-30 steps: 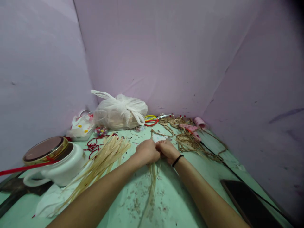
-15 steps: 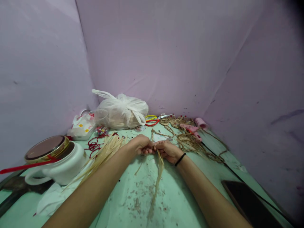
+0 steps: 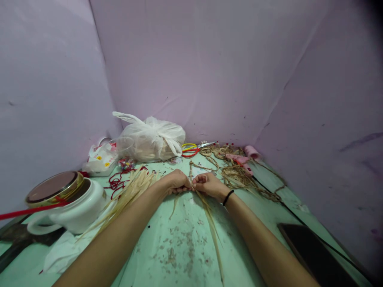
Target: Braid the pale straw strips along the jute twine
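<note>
My left hand (image 3: 178, 182) and my right hand (image 3: 208, 184) meet at the middle of the table, fingertips almost touching. Both are closed on pale raffia-like fibre strands (image 3: 212, 223), whose loose ends trail from under my right hand toward me. A short end hangs below my left hand. Just beyond the fingers a thin twisted cord (image 3: 190, 170) of the same fibre runs up and off to the right. The exact spot where the strands are pinched is hidden by my fingers. Beside my left forearm lies a bundle of loose fibre strands (image 3: 136, 186).
At the back stand a tied white plastic bag (image 3: 151, 137) and scissors (image 3: 191, 150). To the right are coiled cord (image 3: 236, 176), a pink glue gun (image 3: 239, 159), a pink thread spool (image 3: 251, 152) and a dark phone (image 3: 311, 251). A white pot (image 3: 79, 211) and red yarn (image 3: 116, 183) sit left.
The trailing strands have swung to the right and spread apart. My right hand's fingers have shifted slightly up, and the view has moved a little.
</note>
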`<action>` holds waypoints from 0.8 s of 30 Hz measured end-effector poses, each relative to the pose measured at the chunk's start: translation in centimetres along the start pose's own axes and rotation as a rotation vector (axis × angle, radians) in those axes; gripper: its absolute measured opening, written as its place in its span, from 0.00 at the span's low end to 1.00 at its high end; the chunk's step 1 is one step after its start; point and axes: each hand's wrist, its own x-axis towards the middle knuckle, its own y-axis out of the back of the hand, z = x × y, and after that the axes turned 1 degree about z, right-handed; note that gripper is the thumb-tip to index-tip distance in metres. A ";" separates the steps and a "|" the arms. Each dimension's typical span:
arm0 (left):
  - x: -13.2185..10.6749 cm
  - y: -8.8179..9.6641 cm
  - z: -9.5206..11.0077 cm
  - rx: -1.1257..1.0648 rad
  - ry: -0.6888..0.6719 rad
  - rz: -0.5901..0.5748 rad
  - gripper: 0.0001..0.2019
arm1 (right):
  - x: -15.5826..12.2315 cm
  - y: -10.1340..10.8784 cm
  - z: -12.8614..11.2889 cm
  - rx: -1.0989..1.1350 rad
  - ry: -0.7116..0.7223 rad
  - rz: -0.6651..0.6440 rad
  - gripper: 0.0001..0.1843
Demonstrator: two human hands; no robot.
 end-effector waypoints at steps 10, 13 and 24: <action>0.3 -0.8 0.1 -0.028 -0.011 0.089 0.08 | -0.4 0.8 -0.7 -0.272 -0.104 0.156 0.04; 0.0 -0.8 0.3 -0.053 -0.012 0.084 0.08 | -1.0 0.7 -1.5 -0.193 -0.167 0.126 0.07; 0.9 -0.5 -0.6 -0.153 0.004 0.000 0.07 | -1.0 0.4 -1.1 -0.074 -0.185 0.043 0.06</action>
